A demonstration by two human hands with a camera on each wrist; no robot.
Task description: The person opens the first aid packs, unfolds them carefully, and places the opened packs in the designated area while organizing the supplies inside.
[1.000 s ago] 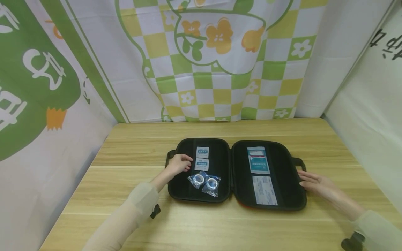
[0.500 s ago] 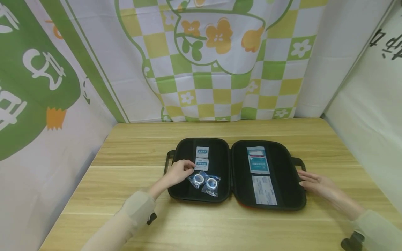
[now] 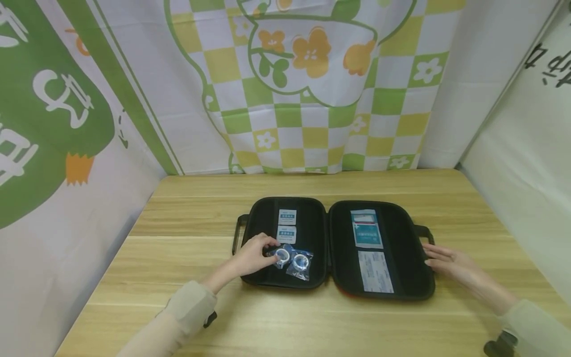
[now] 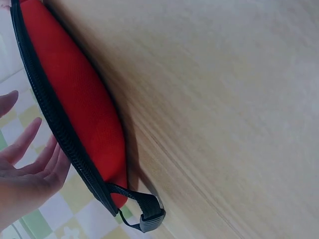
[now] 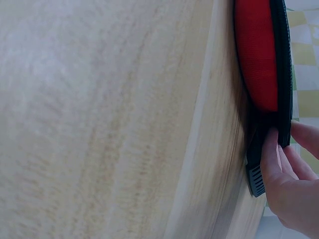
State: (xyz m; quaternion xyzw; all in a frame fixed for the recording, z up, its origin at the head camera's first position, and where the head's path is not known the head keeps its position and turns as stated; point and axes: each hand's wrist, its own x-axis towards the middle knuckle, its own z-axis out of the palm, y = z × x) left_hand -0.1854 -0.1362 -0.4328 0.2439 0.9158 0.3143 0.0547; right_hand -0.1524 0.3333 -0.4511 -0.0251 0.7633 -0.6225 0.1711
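An open black-lined case (image 3: 260,213) with a red outer shell (image 4: 84,94) lies unfolded on the table. My left hand (image 3: 255,255) hovers over its left half, thumb and fingers apart, right at one of two plastic-wrapped white tape rolls (image 3: 301,263). Above the rolls are two small white-and-blue square sachets (image 3: 286,234). At the case's right edge, beside the handle, my right hand (image 3: 455,263) holds the rim between thumb and fingers (image 5: 270,154). Strapped in the right half are a teal-and-white packet (image 3: 368,230) and a pale printed packet (image 3: 375,271).
Black handles stick out at both ends, the left handle (image 3: 239,233) and the right handle (image 3: 426,232). The wooden table (image 3: 312,322) runs back to a checked green-and-yellow curtain (image 3: 303,124). Printed fabric hangs at both sides.
My left hand has moved toward me and slightly right, from beside the sachets to the tape rolls. My right hand stays at the case's rim.
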